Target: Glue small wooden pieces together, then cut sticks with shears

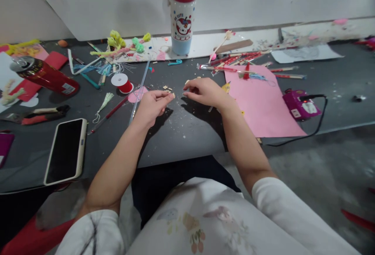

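My left hand [151,106] pinches a small pale wooden piece [173,95] between thumb and forefinger. A hand's width to its right, my right hand [205,93] hovers over the dark table with curled fingers. Its thumb and forefinger tips are slightly apart, and I see nothing between them. Several small pale wooden pieces [166,88] lie just beyond my left fingertips, and more show behind my right knuckles. Pale crumbs are scattered on the tabletop [178,141] between the hands. A clear strip [140,91] passes beside my left hand.
A water bottle [182,20] stands at the back. Leftward are a red thread spool [123,83], a tilted red can [48,77], pliers [36,115] and a phone [65,151]. Pink paper [260,106], a purple device [301,106] with a cable, and several red-and-clear sticks [237,59] lie rightward.
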Tool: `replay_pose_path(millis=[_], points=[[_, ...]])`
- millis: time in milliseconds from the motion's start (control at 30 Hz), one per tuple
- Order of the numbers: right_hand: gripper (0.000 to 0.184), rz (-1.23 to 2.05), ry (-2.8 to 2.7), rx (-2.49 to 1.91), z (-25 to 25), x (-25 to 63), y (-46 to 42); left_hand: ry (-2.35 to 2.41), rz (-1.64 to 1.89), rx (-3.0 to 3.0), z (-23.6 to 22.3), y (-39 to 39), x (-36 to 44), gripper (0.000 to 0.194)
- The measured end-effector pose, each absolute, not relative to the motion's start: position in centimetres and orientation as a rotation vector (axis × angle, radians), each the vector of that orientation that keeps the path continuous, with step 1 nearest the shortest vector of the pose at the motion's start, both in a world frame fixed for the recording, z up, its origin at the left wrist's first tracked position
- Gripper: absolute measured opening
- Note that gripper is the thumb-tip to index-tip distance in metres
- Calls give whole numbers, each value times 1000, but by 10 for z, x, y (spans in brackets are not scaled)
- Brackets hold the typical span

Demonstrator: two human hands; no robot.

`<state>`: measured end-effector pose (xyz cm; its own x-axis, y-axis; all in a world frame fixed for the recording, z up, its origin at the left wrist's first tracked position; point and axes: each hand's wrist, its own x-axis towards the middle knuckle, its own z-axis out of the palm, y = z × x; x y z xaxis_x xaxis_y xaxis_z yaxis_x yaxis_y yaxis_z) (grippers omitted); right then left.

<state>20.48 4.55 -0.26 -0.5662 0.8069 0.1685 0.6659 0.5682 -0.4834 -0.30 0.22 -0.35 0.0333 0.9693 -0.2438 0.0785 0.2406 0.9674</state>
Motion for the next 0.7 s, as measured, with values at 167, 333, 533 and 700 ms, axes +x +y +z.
replay_pose_path(millis=[167,333,533,700], points=[[25,406,-2396,-1677,33,225,34,1284,971,1140,-5,3,-6,15],[35,334,-2303,-2131,48,253,13,1245,935,1198,-7,2,-5,17],[46,117,-2302,-2400,29,274,-18,1243,925,1263,-10,2,-4,19],[45,7,-2308,-2379,16,270,-30,1264,948,1232,-9,1,-2,18]])
